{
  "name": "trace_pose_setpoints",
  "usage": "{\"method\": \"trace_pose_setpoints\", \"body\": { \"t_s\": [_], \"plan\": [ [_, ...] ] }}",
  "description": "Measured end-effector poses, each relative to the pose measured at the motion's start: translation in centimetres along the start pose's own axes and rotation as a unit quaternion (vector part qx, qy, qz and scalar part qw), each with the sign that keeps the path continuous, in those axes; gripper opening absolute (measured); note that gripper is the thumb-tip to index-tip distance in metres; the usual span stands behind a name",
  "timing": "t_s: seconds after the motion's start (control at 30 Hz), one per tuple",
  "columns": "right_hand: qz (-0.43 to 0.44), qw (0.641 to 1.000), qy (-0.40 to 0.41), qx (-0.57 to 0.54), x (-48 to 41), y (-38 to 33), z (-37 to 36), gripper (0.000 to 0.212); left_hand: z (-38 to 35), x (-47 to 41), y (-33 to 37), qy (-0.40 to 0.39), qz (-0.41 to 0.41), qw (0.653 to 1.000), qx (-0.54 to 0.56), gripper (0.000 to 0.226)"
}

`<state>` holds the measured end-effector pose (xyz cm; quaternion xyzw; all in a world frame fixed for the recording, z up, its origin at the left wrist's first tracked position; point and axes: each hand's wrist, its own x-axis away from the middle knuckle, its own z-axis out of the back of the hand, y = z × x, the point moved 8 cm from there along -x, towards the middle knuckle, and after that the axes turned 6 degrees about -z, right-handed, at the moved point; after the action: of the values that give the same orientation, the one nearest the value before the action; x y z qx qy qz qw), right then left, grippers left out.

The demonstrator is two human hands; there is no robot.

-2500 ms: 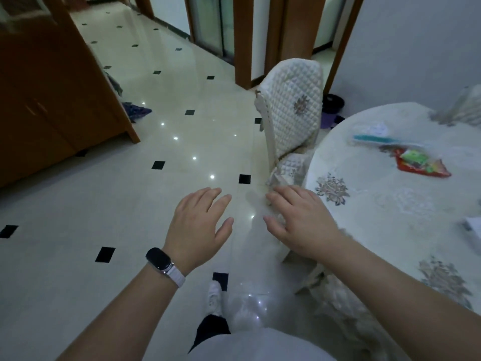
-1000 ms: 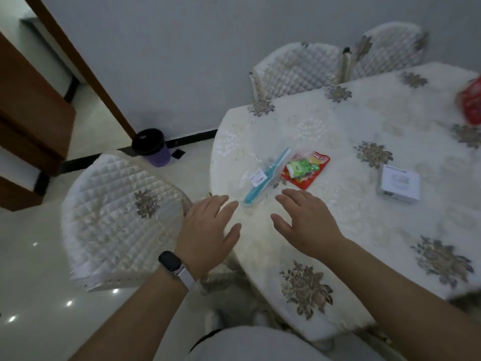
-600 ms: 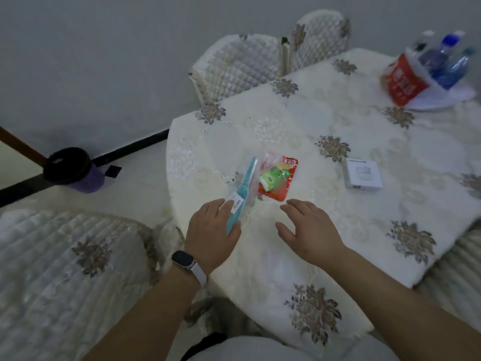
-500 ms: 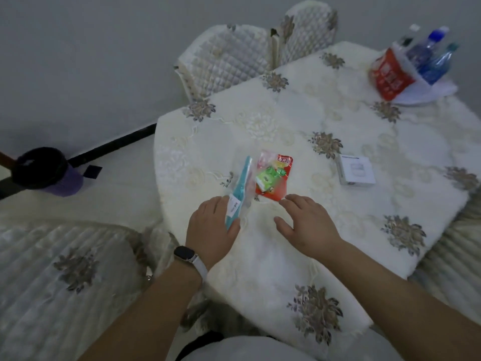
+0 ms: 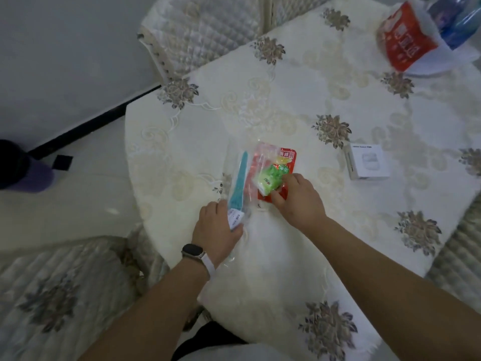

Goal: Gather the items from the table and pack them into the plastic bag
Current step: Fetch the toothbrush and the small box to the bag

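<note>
Left hand (image 5: 217,227) grips one teal brush (image 5: 238,178); right hand (image 5: 299,201) pinches one green packet (image 5: 269,178).

Worktop (image 5: 197,131), floral cloth. Left hand (image 5: 217,229): grips labelled end of plastic bag (image 5: 240,178) with teal strip. Right hand (image 5: 300,203): fingers (image 5: 289,180) pinch green packet (image 5: 269,178) atop red packet (image 5: 282,155). White box (image 5: 369,164): apart, right.

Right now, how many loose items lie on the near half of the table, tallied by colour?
Teal: 1, the teal item, held by the left hand
Red: 1, the red packet
Green: 1, the green packet, pinched by the right hand
White: 1, the white box
Total: 4
</note>
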<state>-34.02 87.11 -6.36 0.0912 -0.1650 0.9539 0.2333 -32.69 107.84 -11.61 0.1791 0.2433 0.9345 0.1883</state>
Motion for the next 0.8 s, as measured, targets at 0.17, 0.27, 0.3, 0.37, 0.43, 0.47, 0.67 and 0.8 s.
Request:
{"method": "trace_pose_setpoints", "body": {
  "t_s": [0.17, 0.27, 0.3, 0.37, 0.43, 0.47, 0.67, 0.8],
  "plan": [
    [0.003, 1.0, -0.005, 0.014, -4.5, 0.0, -1.6, 0.061, 0.2, -1.6, -0.6, 0.005, 0.045, 0.999, 0.023, 0.04],
    [0.017, 0.999, -0.011, 0.035, -5.3, 0.3, -2.8, 0.063, 0.5, -1.9, -0.8, 0.014, 0.074, 0.997, 0.007, 0.045],
    [0.018, 0.999, -0.009, 0.03, -5.3, 0.5, -3.1, 0.064, 0.6, -1.9, -0.8, 0.019, 0.081, 0.997, 0.0, 0.045],
    [0.026, 0.999, 0.002, 0.018, -5.1, 0.6, -3.3, 0.063, 0.9, -1.8, -0.7, 0.026, 0.097, 0.995, -0.003, 0.04],
    [0.042, 0.999, 0.02, 0.0, -4.8, 0.2, -3.2, 0.056, 1.3, -1.8, -0.6, 0.029, 0.108, 0.994, -0.007, 0.031],
    [0.048, 0.998, 0.026, -0.016, -4.5, 0.0, -3.1, 0.05, 1.6, -1.8, -0.5, 0.03, 0.113, 0.993, -0.008, 0.027],
    [0.007, 0.986, -0.029, -0.165, -2.1, -0.2, -2.2, 0.026, 3.4, -0.5, -0.4, 0.058, 0.121, 0.99, 0.05, 0.017],
    [-0.015, 0.974, -0.005, -0.226, 1.5, 0.4, -0.1, 0.024, 5.1, 1.5, 0.4, 0.081, 0.096, 0.985, 0.118, 0.012]
  ]
}}
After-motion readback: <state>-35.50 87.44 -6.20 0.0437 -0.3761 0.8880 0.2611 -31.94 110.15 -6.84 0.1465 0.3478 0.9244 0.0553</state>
